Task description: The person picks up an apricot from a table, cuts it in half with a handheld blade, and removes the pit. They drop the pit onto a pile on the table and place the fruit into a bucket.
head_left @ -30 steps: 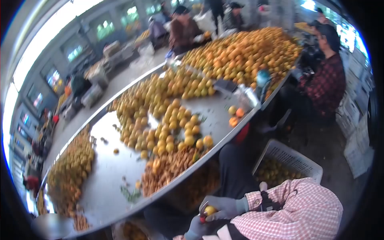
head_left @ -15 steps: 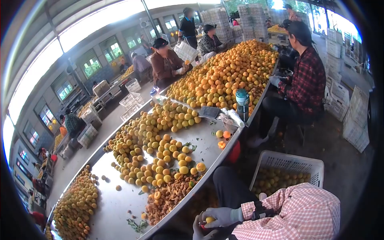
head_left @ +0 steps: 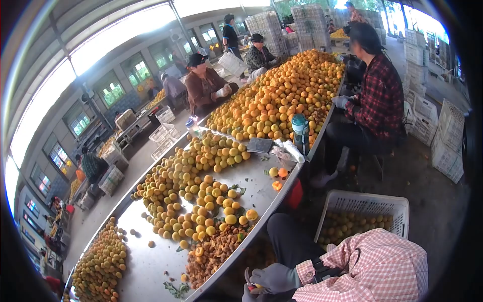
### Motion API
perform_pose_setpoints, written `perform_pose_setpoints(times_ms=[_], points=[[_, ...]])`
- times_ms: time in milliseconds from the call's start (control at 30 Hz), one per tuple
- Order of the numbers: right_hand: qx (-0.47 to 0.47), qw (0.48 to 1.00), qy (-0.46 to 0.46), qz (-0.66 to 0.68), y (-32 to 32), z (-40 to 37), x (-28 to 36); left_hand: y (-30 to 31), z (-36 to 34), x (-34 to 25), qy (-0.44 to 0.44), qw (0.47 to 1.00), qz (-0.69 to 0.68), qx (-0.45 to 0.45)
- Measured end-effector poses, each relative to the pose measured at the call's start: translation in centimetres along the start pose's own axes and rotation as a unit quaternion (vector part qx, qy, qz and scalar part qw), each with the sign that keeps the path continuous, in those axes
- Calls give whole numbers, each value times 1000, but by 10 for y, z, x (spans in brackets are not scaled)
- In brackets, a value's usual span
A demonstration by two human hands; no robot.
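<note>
Judged partly done: at 6 o'clock the grip of the grey-gloved right hand (head_left: pixel 274 278) is closed on a small round yellow fruit (head_left: pixel 258 286), the grip of the left hand (head_left: pixel 250 296) cannot be told, a brown heap of cut pieces (head_left: pixel 214 251) lies on the shiny steel desk (head_left: pixel 146 267), and many whole yellow fruits (head_left: pixel 201 196) remain at 10 o'clock.

At the bottom edge, the grey-gloved right hand (head_left: pixel 274 278) curls around a small yellow fruit (head_left: pixel 258 286), beside a red-handled cutter (head_left: pixel 248 283). The left hand (head_left: pixel 246 296) is mostly cut off. Above them, a long shiny steel table (head_left: pixel 146 267) carries heaps of yellow-orange fruit (head_left: pixel 201 194). A white slatted plastic crate (head_left: pixel 367 204) stands to the right.
</note>
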State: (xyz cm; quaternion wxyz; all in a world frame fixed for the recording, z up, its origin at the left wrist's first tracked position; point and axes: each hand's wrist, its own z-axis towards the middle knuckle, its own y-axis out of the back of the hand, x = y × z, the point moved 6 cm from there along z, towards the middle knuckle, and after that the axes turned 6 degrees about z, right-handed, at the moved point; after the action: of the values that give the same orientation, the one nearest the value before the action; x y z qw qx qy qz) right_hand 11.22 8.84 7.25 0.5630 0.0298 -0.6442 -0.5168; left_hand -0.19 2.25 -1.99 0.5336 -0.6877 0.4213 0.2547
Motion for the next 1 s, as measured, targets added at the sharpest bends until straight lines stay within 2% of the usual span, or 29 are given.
perform_pose_setpoints(times_ms=[33, 67, 100, 133, 167, 200, 233, 300, 367, 433, 467, 500, 567, 600, 633, 700, 733, 800, 833, 867, 900, 933, 967, 1000], points=[[-27, 996, 53, -62, 0, 1, 4, -11, 0, 2, 64, 960, -269, 37], [-40, 992, 79, -88, 2, 4, 4, -24, -6, -15, 55, 985, -93, -132], [-36, 993, 79, -85, 5, 7, 7, -36, -6, -20, 57, 984, -95, -137], [-41, 999, 9, 2, 11, 12, 3, -42, -6, -32, -5, 988, 38, -152], [-45, 993, -61, 88, 12, 16, -1, -47, -8, -43, -65, 969, 172, -165], [0, 948, -179, 264, -2, 17, -17, -45, -7, -43, -82, 965, 167, -186], [6, 947, -180, 267, -9, 18, -22, -41, -9, -42, -78, 964, 165, -192], [29, 922, -179, 342, -26, 20, -33, -35, -9, -42, -39, 941, 282, -181], [35, 926, -158, 341, -35, 16, -33, -28, -10, -37, -40, 951, 256, -168], [-56, 992, -37, 109, -4, 15, -11, -16, -5, -37, -90, 872, 466, -123], [-21, 995, -44, 90, 0, 17, -9, -11, -3, -35, -127, 901, 403, -96], [-6, 997, -41, 71, 4, 18, -9, -13, 3, -27, -93, 961, 242, -94], [-29, 991, 53, 115, 3, 21, -20, -21, -3, -35, -45, 972, 205, -101], [-14, 983, 33, 180, 2, 21, -28, -26, -2, -40, -39, 979, 174, -102], [-57, 968, 68, 236, 13, 21, -23, -30, -2, -44, -33, 984, 141, -105], [-55, 953, 6, 297, 18, 27, -23, -37, 2, -54, -48, 992, 82, -87], [-43, 953, 5, 300, 19, 29, -21, -44, 3, -63, -54, 990, 88, -93], [-108, 965, 36, 237, 31, 31, -16, -44, 5, -71, -60, 989, 92, -103], [-101, 965, 35, 241, 31, 32, -17, -40, 6, -78, -99, 971, 177, -127], [-153, 968, 21, 196, 38, 30, -21, -38, 6, -86, -136, 944, 261, -148], [-206, 967, 6, 149, 46, 26, -25, -32, -2, -103, -172, 861, 431, -207], [-200, 933, -70, 291, 41, 27, -50, -33, -11, -119, -188, 832, 462, -243], [-82, 789, -199, 575, 23, 30, -71, -33, -19, -130, -203, 800, 491, -278], [-60, 721, -172, 668, 26, 26, -69, -26, -22, -130, -167, 802, 505, -271]])
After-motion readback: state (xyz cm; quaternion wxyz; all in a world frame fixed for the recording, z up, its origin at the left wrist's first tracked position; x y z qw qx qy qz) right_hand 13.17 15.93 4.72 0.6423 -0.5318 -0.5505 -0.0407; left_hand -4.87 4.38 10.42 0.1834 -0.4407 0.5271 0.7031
